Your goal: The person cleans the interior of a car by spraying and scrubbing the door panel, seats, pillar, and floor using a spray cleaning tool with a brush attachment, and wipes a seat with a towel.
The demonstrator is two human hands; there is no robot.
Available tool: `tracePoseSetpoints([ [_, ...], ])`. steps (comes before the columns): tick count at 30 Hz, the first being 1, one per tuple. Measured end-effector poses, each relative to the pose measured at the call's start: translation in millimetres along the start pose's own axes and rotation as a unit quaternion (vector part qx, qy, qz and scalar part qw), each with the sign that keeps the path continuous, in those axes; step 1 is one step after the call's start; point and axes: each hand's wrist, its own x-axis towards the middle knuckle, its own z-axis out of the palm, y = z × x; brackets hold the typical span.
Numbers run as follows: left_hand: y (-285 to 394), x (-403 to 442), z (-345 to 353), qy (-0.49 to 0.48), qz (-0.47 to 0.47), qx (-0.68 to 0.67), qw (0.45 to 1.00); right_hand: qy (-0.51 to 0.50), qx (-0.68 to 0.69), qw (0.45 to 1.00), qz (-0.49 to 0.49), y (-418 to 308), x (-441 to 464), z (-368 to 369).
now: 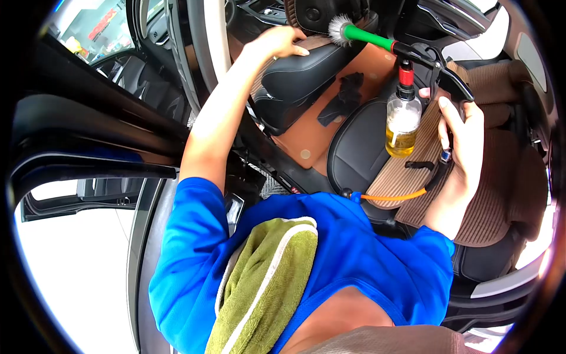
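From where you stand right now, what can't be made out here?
All in the head view:
Grip of the spray gun: partly covered by the right hand.
Surface under the left hand: hidden by the hand itself.
Green towel: lower end cut off by the bottom edge.
Red lettering: too small and blurred to read.

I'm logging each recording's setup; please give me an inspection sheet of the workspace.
Surface: rear seat with brown striped cover; orange floor mat.
Job's things: spray gun with brush tip; attached bottle, partly filled with yellow liquid.
Clutter: dark cloth on the floor mat.
Hands: left hand on the front seat; right hand holding the spray gun.
Cables: orange hose near the right hand; ends unclear.
Surroundings: car interior; green towel on the blue shirt.
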Motion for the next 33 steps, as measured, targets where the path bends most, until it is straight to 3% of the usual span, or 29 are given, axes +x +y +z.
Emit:
tracePoseSetpoints([
  [1,5.6,-4.6,6.4,0.017,-0.002,-0.061,0.998,-0.006,-0.025,1.0,0.016,-0.1,-0.4,1.3],
  [4,3.8,2.5,12.3,0.003,-0.036,0.093,0.995,-0.032,-0.055,0.997,0.054,-0.1,0.6,13.4],
  [6,-4.3,12.7,5.1,0.044,-0.038,0.063,0.996,-0.048,-0.133,0.986,0.083,-2.6,3.8,24.3],
  [8,-4.2,23.7,-10.0,-0.005,-0.036,0.079,0.996,-0.078,-0.148,0.984,0.067,-14.8,8.0,42.4],
  [12,-18.4,31.3,-16.4,-0.051,-0.029,0.055,0.997,-0.07,-0.211,0.965,-0.139,-16.5,13.9,64.3],
  [13,-20.6,31.6,-17.0,-0.038,0.012,0.055,0.998,-0.088,-0.194,0.967,-0.139,-17.1,14.7,71.7],
  [14,-22.0,36.7,-19.7,-0.09,0.015,0.127,0.988,-0.105,-0.178,0.968,-0.139,-18.1,15.0,79.5],
  [16,-22.5,33.9,-16.5,-0.068,-0.025,0.009,0.997,-0.155,-0.189,0.96,-0.139,-17.9,13.0,95.4],
  [18,-22.2,29.4,-17.1,-0.058,-0.022,-0.022,0.998,-0.238,-0.177,0.949,-0.105,-14.1,4.7,104.2],
  [20,-19.3,29.0,-19.4,-0.068,-0.041,-0.043,0.996,-0.247,-0.159,0.954,-0.067,-9.0,0.2,104.6],
  [22,-16.7,29.7,-20.5,-0.064,-0.058,-0.041,0.995,-0.182,-0.111,0.973,-0.091,-5.0,-1.4,102.6],
  [25,-20.8,33.0,-18.5,-0.068,-0.079,-0.061,0.993,-0.068,-0.144,0.98,-0.122,-11.6,-9.3,87.1],
  [28,-21.9,33.9,-10.9,-0.049,-0.098,-0.127,0.986,-0.071,-0.181,0.98,-0.048,-9.6,-18.7,71.9],
  [29,-18.4,32.7,-12.3,-0.05,-0.107,-0.116,0.986,-0.059,-0.175,0.981,-0.063,-3.1,-24.4,68.0],
  [30,-16.0,31.0,-11.4,-0.048,-0.121,-0.128,0.983,-0.084,-0.153,0.985,0.001,-10.8,-30.9,60.0],
  [32,-5.0,27.5,-13.4,-0.066,-0.156,-0.128,0.977,-0.043,-0.104,0.993,0.016,10.7,-39.6,48.0],
  [33,-0.7,24.6,-12.5,-0.064,-0.157,-0.156,0.973,-0.05,-0.081,0.99,0.101,9.3,-40.7,39.2],
])
